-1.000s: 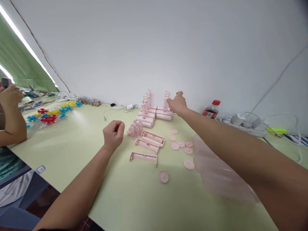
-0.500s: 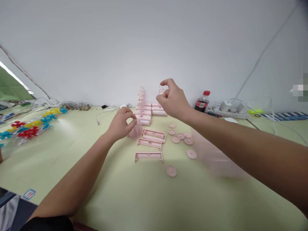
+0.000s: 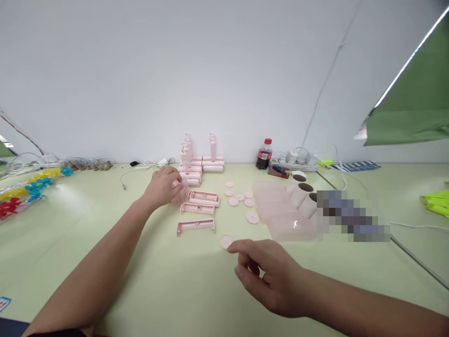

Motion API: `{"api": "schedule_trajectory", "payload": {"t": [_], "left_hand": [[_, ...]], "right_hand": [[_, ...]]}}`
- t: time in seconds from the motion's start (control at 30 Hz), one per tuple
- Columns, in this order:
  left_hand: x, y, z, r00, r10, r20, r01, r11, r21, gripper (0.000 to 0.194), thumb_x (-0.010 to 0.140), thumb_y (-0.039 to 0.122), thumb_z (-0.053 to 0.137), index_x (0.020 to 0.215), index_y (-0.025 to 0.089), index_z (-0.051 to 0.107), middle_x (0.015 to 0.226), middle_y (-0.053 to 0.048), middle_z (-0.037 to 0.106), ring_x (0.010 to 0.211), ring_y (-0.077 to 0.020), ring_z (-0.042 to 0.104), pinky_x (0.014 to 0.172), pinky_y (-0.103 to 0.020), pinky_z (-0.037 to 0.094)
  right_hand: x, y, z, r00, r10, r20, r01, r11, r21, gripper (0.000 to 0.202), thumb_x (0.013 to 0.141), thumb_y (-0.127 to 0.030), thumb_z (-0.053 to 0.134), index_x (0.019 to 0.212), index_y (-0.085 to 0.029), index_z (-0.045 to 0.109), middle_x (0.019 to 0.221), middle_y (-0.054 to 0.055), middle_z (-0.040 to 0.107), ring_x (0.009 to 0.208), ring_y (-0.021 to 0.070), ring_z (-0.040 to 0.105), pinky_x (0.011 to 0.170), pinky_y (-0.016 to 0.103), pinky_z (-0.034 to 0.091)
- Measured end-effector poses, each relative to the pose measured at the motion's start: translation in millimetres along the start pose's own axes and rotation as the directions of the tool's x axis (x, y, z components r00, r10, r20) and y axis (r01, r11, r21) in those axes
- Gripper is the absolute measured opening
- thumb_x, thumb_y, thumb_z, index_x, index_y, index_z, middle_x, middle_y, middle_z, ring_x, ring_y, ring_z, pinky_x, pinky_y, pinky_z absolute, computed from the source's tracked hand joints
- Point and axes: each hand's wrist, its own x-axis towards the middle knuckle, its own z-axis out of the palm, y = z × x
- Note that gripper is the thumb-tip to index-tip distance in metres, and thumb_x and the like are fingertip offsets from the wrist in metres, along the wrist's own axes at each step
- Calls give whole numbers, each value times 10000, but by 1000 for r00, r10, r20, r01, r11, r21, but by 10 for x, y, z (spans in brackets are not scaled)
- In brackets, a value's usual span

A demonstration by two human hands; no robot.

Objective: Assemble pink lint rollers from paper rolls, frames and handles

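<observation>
My left hand (image 3: 162, 188) is at the left of the pink parts, its fingers curled against a cluster of clear pink pieces (image 3: 180, 193); what its fingertips hold is hidden. Low in front, my right hand (image 3: 271, 276) has its index finger stretched out and the thumb apart, holding nothing. Its index fingertip is at the edge of a round pink disc (image 3: 226, 241). Between the hands lie pink trough-shaped holders (image 3: 195, 225), one set into another piece. Several more pink discs (image 3: 252, 217) lie to their right.
Behind stand slim pink tubes with loop tops (image 3: 213, 149) beside stacked pink cylinders (image 3: 213, 169). A cola bottle (image 3: 264, 154) and a power strip (image 3: 293, 165) are by the wall. Clear pink sheets (image 3: 291, 224) and white rolls (image 3: 300, 194) lie right; colourful wrapped items (image 3: 38, 187) left.
My right hand has come down and toward me from above the tubes at the back to the nearest disc. My left hand stays by the clear pieces. The view has turned right.
</observation>
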Motion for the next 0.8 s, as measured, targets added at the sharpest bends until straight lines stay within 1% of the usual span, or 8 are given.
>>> {"api": "schedule_trajectory", "payload": {"t": [0.17, 0.27, 0.4, 0.47, 0.57, 0.63, 0.7, 0.8], "left_hand": [[54, -41, -25, 1000, -13, 8, 13, 1000, -22, 186, 877, 344, 517, 836, 219, 648, 1101, -95, 648, 1109, -308, 545, 1012, -527, 390], [73, -42, -65, 999, -39, 17, 40, 999, -28, 182, 868, 348, 526, 819, 224, 650, 1066, -90, 653, 1094, -303, 554, 1010, -515, 398], [58, -45, -91, 998, -53, 17, 53, 998, -43, 199, 864, 368, 522, 825, 222, 652, 1048, -99, 656, 1060, -301, 567, 982, -497, 424], [46, -58, -86, 999, -49, 6, 50, 998, -41, 218, 864, 381, 517, 828, 218, 657, 1054, -104, 656, 1056, -303, 568, 975, -493, 430], [26, -74, -81, 999, -41, -20, 40, 999, -28, 256, 877, 403, 505, 871, 217, 681, 1114, -108, 651, 1081, -303, 558, 1001, -495, 414], [-4, -38, -94, 998, -47, -40, 46, 999, -18, 273, 885, 404, 503, 909, 211, 695, 1169, -113, 640, 1121, -309, 544, 1035, -508, 388], [-65, 85, -119, 993, -69, -97, 68, 998, -7, 279, 891, 385, 502, 941, 196, 701, 1193, -125, 629, 1150, -317, 533, 1055, -519, 368], [-233, 491, -128, 981, -32, -193, 24, 999, -41, 278, 909, 342, 481, 973, 184, 701, 1117, -127, 643, 1091, -296, 561, 1009, -485, 408]], "right_hand": [[-166, 146, 184, 999, -9, -45, 13, 997, 78, 473, 805, -280, 517, 1233, -456, 421, 620, -54, 609, 419, 203, 531, 426, 354, 441], [-217, 197, 210, 998, -37, -41, 39, 998, 44, 474, 777, -242, 534, 1196, -452, 459, 619, -41, 621, 441, 233, 563, 431, 380, 458], [-181, 294, -72, 978, -161, -135, 135, 973, -186, 316, 799, -163, 531, 1066, -319, 597, 701, 17, 685, 578, 236, 643, 526, 368, 508], [-148, 390, -369, 944, -132, -304, 25, 944, -330, 208, 832, -168, 535, 983, -266, 641, 767, 48, 700, 690, 228, 674, 628, 360, 529], [-160, 592, -872, 844, 123, -523, -408, 779, -476, 190, 860, -333, 544, 979, -239, 659, 944, 121, 703, 938, 300, 665, 835, 452, 513], [-229, 747, -1142, 737, 306, -602, -638, 609, -472, 336, 824, -425, 563, 1075, -220, 652, 1119, 173, 670, 1091, 366, 613, 907, 512, 477], [-335, 901, -1315, 614, 529, -586, -786, 474, -396, 560, 785, -541, 600, 1240, -215, 590, 1276, 205, 613, 1066, 389, 628, 823, 513, 505], [-504, 1097, -1423, 498, 762, -413, -865, 402, -302, 773, 677, -677, 675, 1287, -220, 543, 1196, 201, 671, 929, 375, 685, 668, 456, 530]]}}
